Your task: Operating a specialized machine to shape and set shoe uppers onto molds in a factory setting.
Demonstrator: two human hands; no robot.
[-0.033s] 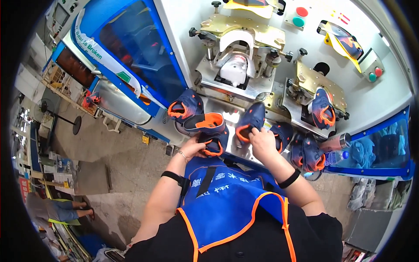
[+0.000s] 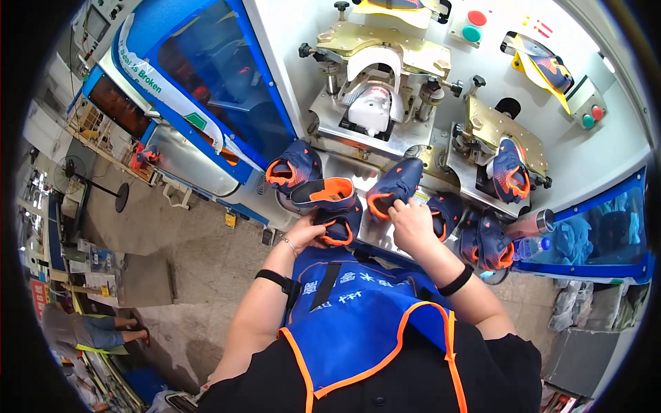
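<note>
My left hand [image 2: 304, 233] is closed on a navy sneaker with orange lining [image 2: 346, 219] at the machine's front edge, its thumb at the opening. My right hand [image 2: 412, 224] pinches the rim of another navy sneaker [image 2: 399, 180], toe pointing away, above the metal ledge. Directly behind the left-hand shoe lies a shoe with a wide orange-lined opening [image 2: 329, 193]. Further left stands one more navy sneaker [image 2: 296, 167]. Just right of my right hand is another sneaker [image 2: 447, 210], partly hidden by the hand.
Ahead is a pressing machine with a white heel mould [image 2: 372, 110] under a brass-coloured plate [image 2: 385, 47]. A sneaker [image 2: 511, 172] sits on the right station. Further right are two sneakers [image 2: 487, 241], a tumbler [image 2: 533, 224] and a plastic bottle [image 2: 530, 248]. A blue-framed door [image 2: 213, 76] stands left.
The sneaker in my right hand has turned slightly, its heel opening shifting left. My right hand has moved a little left with it. My left hand stays about where it was.
</note>
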